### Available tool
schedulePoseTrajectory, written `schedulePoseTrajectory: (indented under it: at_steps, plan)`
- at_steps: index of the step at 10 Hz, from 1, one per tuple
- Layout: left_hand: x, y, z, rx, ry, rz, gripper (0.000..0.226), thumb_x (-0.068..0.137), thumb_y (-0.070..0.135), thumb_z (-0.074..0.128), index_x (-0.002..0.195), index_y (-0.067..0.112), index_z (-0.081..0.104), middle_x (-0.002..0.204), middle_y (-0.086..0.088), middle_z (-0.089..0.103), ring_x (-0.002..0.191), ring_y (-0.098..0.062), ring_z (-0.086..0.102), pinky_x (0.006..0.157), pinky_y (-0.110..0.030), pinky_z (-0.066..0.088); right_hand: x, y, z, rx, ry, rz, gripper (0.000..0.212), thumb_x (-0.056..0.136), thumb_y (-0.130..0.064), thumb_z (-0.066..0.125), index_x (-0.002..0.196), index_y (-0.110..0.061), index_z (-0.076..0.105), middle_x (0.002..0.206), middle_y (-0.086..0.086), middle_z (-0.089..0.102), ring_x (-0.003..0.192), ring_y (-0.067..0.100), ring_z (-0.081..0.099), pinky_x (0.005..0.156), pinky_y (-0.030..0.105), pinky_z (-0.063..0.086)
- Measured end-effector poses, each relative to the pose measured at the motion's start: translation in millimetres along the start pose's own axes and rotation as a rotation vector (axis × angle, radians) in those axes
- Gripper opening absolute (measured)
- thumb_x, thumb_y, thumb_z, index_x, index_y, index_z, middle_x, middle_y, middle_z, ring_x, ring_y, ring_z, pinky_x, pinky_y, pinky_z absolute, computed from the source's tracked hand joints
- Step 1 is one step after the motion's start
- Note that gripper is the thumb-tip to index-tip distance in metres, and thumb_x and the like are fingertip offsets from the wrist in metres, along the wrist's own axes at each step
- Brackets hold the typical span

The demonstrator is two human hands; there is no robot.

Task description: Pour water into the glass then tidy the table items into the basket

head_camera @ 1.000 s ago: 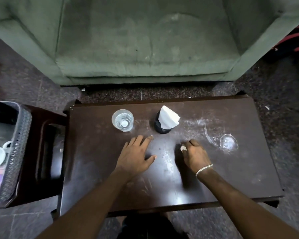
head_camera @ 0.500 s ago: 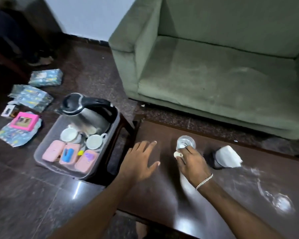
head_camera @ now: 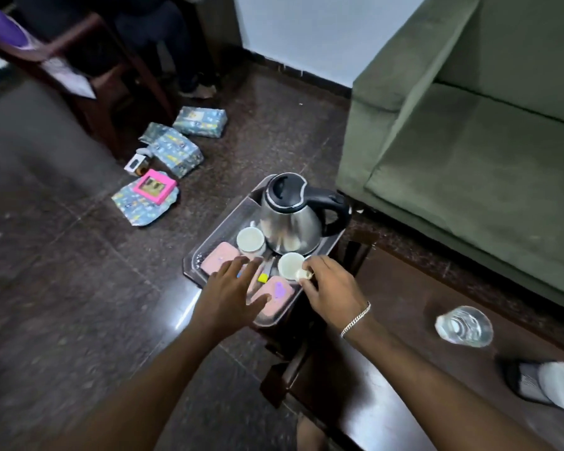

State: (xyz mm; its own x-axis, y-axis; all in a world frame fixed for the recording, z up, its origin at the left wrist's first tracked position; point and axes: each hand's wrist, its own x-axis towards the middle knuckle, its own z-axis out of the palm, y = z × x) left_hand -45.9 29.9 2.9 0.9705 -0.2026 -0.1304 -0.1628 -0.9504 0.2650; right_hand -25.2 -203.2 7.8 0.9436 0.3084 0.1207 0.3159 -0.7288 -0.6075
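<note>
A grey basket (head_camera: 228,222) stands on a dark side stool left of the table. It holds a steel kettle (head_camera: 290,219) with a black handle, two white cups (head_camera: 250,239), pink sponges (head_camera: 219,260) and a small yellow item. My right hand (head_camera: 331,289) hovers over the basket's near right corner, fingertips pinched on a small white object (head_camera: 303,274) beside the second cup (head_camera: 290,265). My left hand (head_camera: 232,292) is spread open over the pink sponges, holding nothing. The glass (head_camera: 464,326) with water stands on the dark table (head_camera: 404,320) to the right.
A black holder with white tissue (head_camera: 547,384) sits at the right edge of the table. A green sofa (head_camera: 469,141) lies behind. Wrapped packets (head_camera: 176,151) and a pink frame (head_camera: 154,186) lie on the floor to the left, near a wooden chair (head_camera: 79,70).
My view has swung left from the table to the basket. Both hands have moved left from the tabletop to over the basket, the right one still pinching the small white object.
</note>
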Motion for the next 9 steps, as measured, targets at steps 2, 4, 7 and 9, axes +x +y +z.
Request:
schedulePoseTrajectory:
  at_steps: [2, 4, 7, 9]
  plan:
    - [-5.9, -43.7, -0.2, -0.034, -0.002, -0.047, 0.072, 0.084, 0.050, 0.061, 0.147, 0.016, 0.050, 0.136, -0.012, 0.059, 0.119, -0.036, 0.059, 0.096, -0.048, 0.054, 28.8, -25.8, 43.9, -0.016, -0.234, -0.062, 0.020, 0.084, -0.018, 0.070, 0.101, -0.014, 0.061, 0.100, 0.005, 0.065, 0.098, 0.028, 0.057, 0.081, 0.037, 0.046]
    - [-5.0, -56.9, 4.1, -0.046, -0.005, -0.048, 0.070, 0.085, 0.044, 0.063, 0.147, 0.015, 0.049, 0.136, -0.010, 0.058, 0.120, -0.032, 0.057, 0.095, -0.047, 0.053, 30.7, -34.3, 78.7, -0.192, -0.385, -0.171, 0.024, 0.083, -0.027, 0.067, 0.106, -0.023, 0.061, 0.104, -0.006, 0.068, 0.102, 0.023, 0.045, 0.082, 0.041, 0.044]
    - [0.2, -60.4, 13.6, -0.064, -0.033, -0.047, 0.071, 0.085, 0.043, 0.060, 0.150, 0.017, 0.046, 0.138, -0.008, 0.057, 0.122, -0.031, 0.055, 0.097, -0.045, 0.052, 26.1, -31.2, 86.3, -0.338, -0.373, -0.105, 0.020, 0.079, -0.029, 0.068, 0.098, -0.025, 0.062, 0.102, -0.009, 0.070, 0.101, 0.027, 0.042, 0.080, 0.046, 0.035]
    - [0.6, -53.0, 18.5, -0.027, -0.039, 0.009, 0.071, 0.087, 0.050, 0.054, 0.150, 0.018, 0.045, 0.140, -0.007, 0.056, 0.125, -0.030, 0.054, 0.099, -0.048, 0.052, 21.3, -29.7, 83.2, -0.354, -0.409, -0.087, 0.032, 0.083, -0.031, 0.066, 0.114, -0.027, 0.060, 0.116, -0.008, 0.062, 0.109, 0.028, 0.041, 0.083, 0.047, 0.035]
